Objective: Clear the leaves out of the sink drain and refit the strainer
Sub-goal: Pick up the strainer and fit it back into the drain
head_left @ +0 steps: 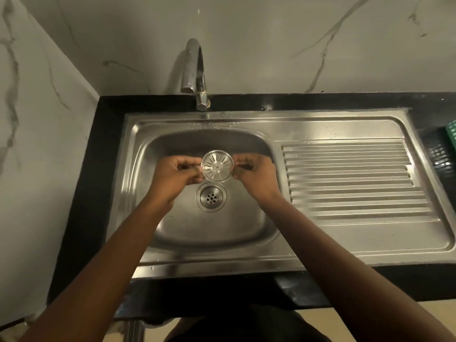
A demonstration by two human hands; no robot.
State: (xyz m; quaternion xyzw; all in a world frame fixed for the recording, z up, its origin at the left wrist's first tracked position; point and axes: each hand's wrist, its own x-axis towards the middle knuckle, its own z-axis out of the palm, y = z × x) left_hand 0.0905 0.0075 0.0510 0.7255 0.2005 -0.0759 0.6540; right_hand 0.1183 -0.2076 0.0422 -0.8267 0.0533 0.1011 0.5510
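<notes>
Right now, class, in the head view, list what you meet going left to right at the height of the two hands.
Left hand → strainer, held between both hands → right hand → ribbed draining board → green crate at the frame's edge.

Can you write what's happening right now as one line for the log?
stage: refit pending | hands: left and right hold strainer above drain | drain: open, no leaves seen | tap: off

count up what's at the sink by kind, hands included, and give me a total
hands: 2 (left hand, right hand, both holding the strainer)
strainer: 1
drain: 1
faucet: 1
sink: 1
green basket: 1
Total: 7
</notes>
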